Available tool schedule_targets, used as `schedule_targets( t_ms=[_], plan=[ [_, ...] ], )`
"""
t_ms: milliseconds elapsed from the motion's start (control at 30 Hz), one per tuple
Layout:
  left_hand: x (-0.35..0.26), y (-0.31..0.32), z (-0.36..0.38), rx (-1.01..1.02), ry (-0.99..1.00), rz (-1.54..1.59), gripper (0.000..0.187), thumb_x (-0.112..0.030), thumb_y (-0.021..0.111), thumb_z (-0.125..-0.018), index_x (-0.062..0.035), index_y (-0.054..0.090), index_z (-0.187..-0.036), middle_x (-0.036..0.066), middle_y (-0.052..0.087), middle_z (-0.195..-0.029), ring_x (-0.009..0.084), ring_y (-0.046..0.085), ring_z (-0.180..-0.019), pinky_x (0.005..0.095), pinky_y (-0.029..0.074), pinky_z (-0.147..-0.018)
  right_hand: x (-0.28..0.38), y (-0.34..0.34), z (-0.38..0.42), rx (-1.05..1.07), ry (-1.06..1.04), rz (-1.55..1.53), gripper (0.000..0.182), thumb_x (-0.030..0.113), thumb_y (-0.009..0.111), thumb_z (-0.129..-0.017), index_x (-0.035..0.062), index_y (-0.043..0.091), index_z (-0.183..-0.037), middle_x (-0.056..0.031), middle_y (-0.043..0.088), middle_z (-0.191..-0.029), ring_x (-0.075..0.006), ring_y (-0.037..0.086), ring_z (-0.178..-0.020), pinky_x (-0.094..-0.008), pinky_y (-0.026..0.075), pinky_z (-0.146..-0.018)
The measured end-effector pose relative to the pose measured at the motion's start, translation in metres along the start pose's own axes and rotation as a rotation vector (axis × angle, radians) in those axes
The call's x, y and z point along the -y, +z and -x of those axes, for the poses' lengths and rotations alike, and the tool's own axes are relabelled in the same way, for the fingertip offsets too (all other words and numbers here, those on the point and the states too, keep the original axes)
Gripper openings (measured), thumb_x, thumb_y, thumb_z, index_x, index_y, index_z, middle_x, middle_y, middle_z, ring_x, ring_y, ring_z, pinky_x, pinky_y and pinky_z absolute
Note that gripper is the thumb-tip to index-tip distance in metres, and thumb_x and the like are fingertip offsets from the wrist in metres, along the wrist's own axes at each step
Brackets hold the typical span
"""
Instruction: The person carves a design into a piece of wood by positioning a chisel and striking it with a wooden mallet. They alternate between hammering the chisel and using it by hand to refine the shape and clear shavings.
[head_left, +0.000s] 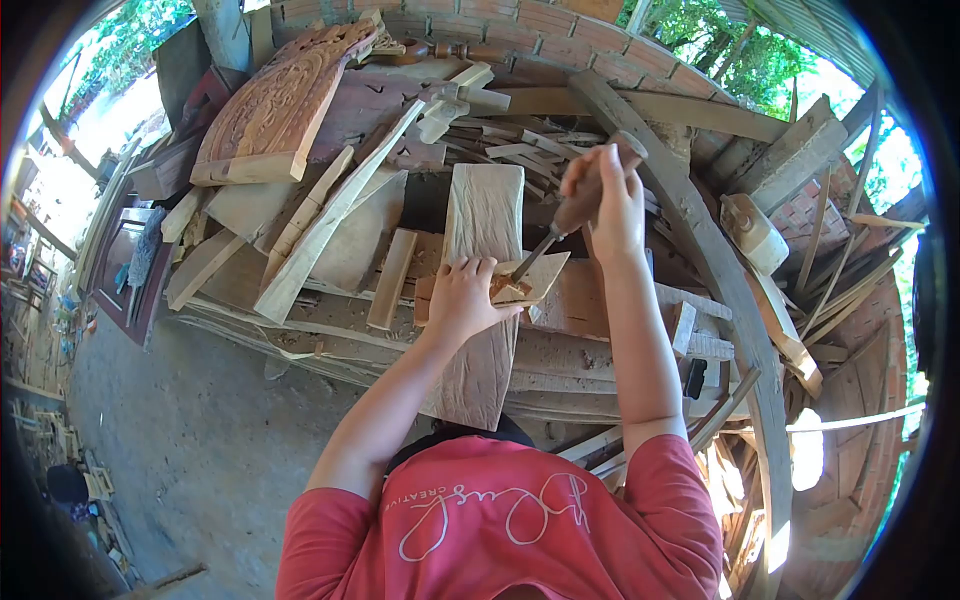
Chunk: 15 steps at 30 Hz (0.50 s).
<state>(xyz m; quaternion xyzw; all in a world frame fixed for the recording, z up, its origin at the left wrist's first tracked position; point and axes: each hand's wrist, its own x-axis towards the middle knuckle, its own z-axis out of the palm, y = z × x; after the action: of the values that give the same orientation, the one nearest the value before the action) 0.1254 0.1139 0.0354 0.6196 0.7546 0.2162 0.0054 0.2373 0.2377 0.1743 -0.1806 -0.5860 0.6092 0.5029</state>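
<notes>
Leftmost, upper left of frame: carved panel (275, 105) leaning on the scrap pile, untouched. Centre: long plank (480, 290) serves as our bench. Our left hand (460, 300) lies mostly flat, fingers curled over a small wood piece (525, 280), pinning it to the plank. Right of centre, our right hand (605, 205) is wrapped fully round the handle of a chisel (550, 240), blade tip slanting down onto the piece. We judge carving is under way; next cut calls for steady downward pressure, left fingers kept clear of the edge. Far right: curved beam (720, 280), idle
</notes>
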Motion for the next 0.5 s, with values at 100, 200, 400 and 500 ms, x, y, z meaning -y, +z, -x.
schedule_targets(
  t_ms=[100, 200, 400, 500],
  plan=[
    [0.001, 0.000, 0.000, -0.004, 0.000, -0.011, 0.076, -0.060, 0.068, -0.057, -0.0048, 0.051, -0.108, 0.011, 0.058, -0.099, 0.0241, 0.052, -0.099, 0.0386, 0.038, -0.086, 0.006, 0.000, 0.005, -0.116, -0.019, -0.079, 0.024, 0.023, 0.058, -0.083, 0.0046, 0.048, -0.073, -0.0050, 0.050, -0.062, -0.0143, 0.049, -0.054, -0.0261, 0.039, -0.051],
    [0.000, 0.000, 0.000, 0.000, 0.005, -0.009, 0.076, -0.059, 0.068, -0.058, -0.0048, 0.051, -0.108, 0.011, 0.058, -0.099, 0.0236, 0.052, -0.099, 0.0381, 0.038, -0.086, 0.012, -0.002, 0.008, -0.101, -0.065, -0.138, 0.021, 0.020, 0.057, -0.083, 0.0050, 0.047, -0.073, -0.0056, 0.048, -0.060, -0.0149, 0.046, -0.051, -0.0273, 0.038, -0.048],
    [0.002, 0.003, 0.001, -0.023, 0.014, -0.003, 0.075, -0.057, 0.070, -0.057, -0.0049, 0.051, -0.107, 0.011, 0.059, -0.097, 0.0228, 0.052, -0.098, 0.0377, 0.038, -0.085, 0.015, -0.010, 0.009, 0.294, -0.202, -0.327, 0.016, 0.014, 0.056, -0.075, 0.0055, 0.044, -0.073, -0.0059, 0.044, -0.053, -0.0148, 0.042, -0.047, -0.0266, 0.036, -0.043],
    [0.002, 0.004, 0.001, -0.030, 0.015, 0.001, 0.074, -0.057, 0.070, -0.057, -0.0050, 0.051, -0.106, 0.010, 0.059, -0.096, 0.0229, 0.052, -0.097, 0.0374, 0.038, -0.084, 0.009, -0.008, 0.010, 0.488, -0.177, -0.356, 0.018, 0.017, 0.058, -0.073, 0.0049, 0.044, -0.072, -0.0055, 0.044, -0.053, -0.0141, 0.043, -0.047, -0.0255, 0.035, -0.043]
  ],
)
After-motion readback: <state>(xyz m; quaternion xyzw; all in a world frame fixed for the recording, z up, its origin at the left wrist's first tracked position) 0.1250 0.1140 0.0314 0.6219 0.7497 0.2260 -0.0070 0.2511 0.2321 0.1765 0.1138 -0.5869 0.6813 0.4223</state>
